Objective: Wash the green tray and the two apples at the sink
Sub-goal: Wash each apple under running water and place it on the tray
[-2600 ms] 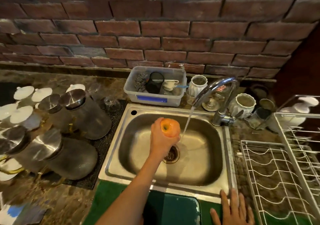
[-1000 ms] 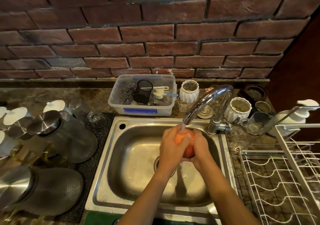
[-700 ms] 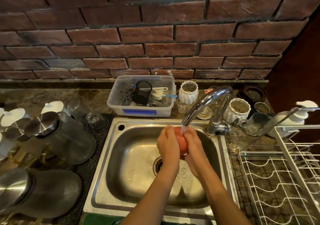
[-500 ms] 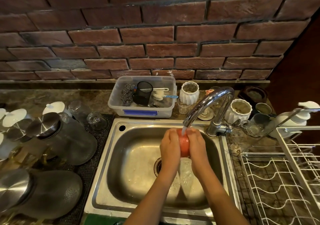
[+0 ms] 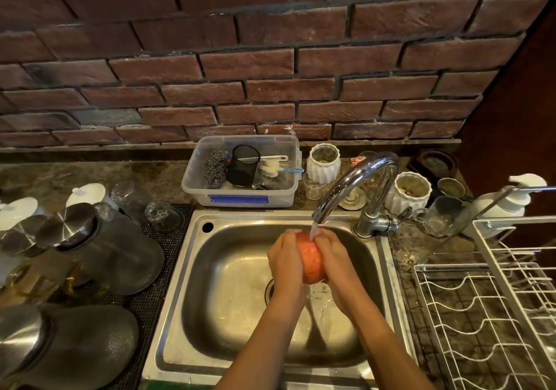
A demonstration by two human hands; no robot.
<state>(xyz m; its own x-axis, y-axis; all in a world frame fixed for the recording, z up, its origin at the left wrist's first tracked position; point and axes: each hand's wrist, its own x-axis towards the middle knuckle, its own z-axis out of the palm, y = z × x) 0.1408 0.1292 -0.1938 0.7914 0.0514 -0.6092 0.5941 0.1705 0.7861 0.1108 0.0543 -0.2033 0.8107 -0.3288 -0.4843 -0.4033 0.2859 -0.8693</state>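
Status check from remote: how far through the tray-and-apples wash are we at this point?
Done: nothing shows as finished; the drying rack holds no tray or apple.
In hand: one apple is held between the left hand and right hand under the stream from the tap, over the sink.
Left: the second apple is out of view, and only a green sliver shows at the bottom edge.
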